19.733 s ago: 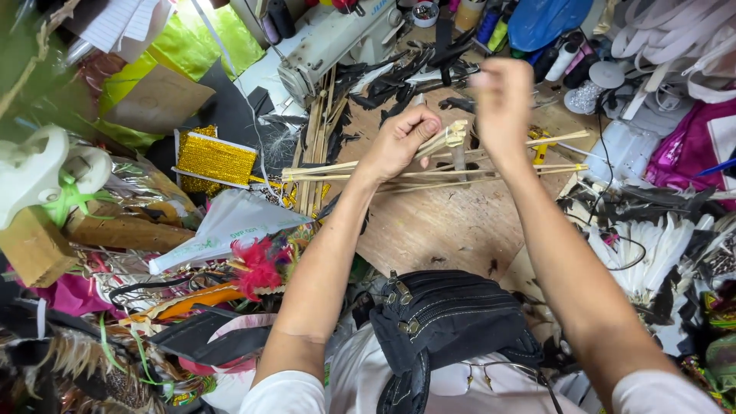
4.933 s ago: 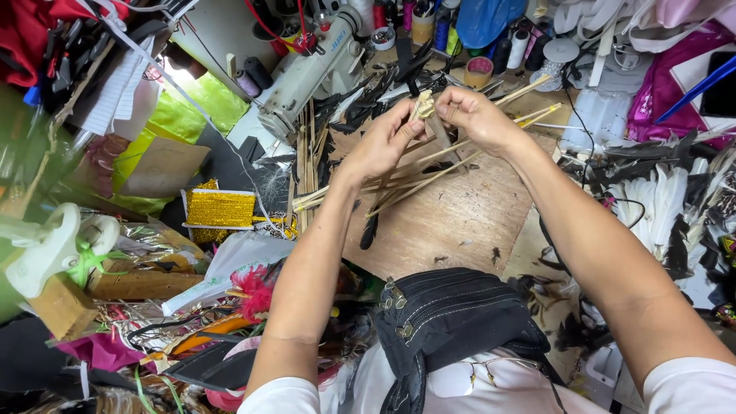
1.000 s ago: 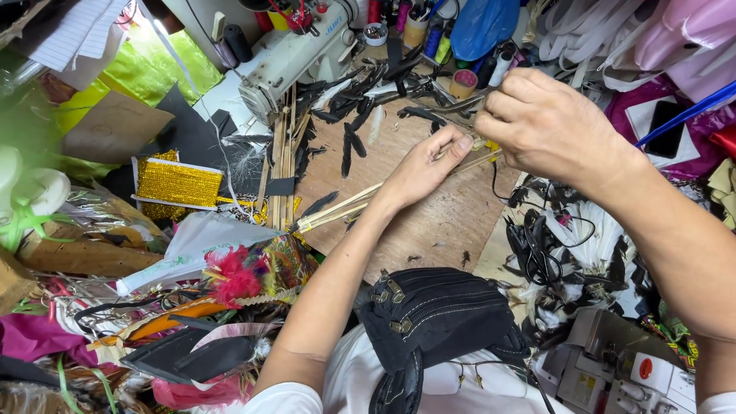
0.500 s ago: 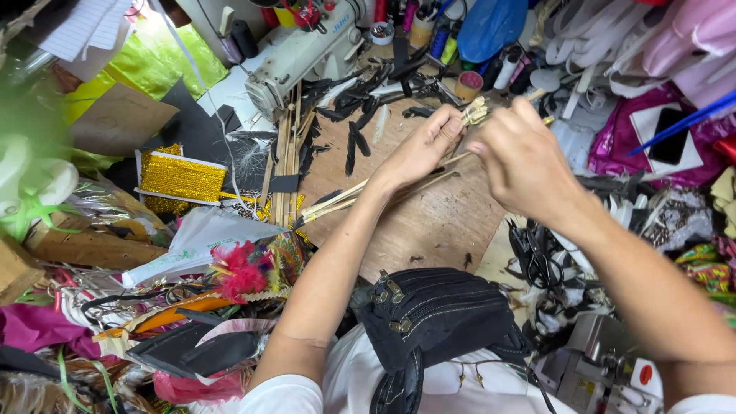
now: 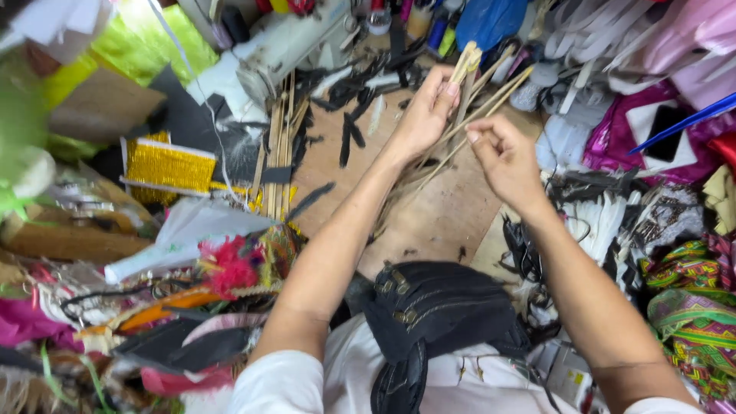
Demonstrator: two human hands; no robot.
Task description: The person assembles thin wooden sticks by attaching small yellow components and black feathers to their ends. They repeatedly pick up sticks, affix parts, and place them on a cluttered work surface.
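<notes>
A black waist bag (image 5: 437, 314) sits nearest me above the wooden board (image 5: 429, 215). Farther out, my right hand (image 5: 502, 157) pinches one thin wooden stick, and my left hand (image 5: 423, 115) is clamped around the bundle of sticks (image 5: 469, 65), raised over the board's far edge.

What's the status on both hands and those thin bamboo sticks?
Left hand gripping the bundle of thin pale bamboo sticks. Right hand pinching one stick. Black feathers scattered on the brown wooden board beneath.
</notes>
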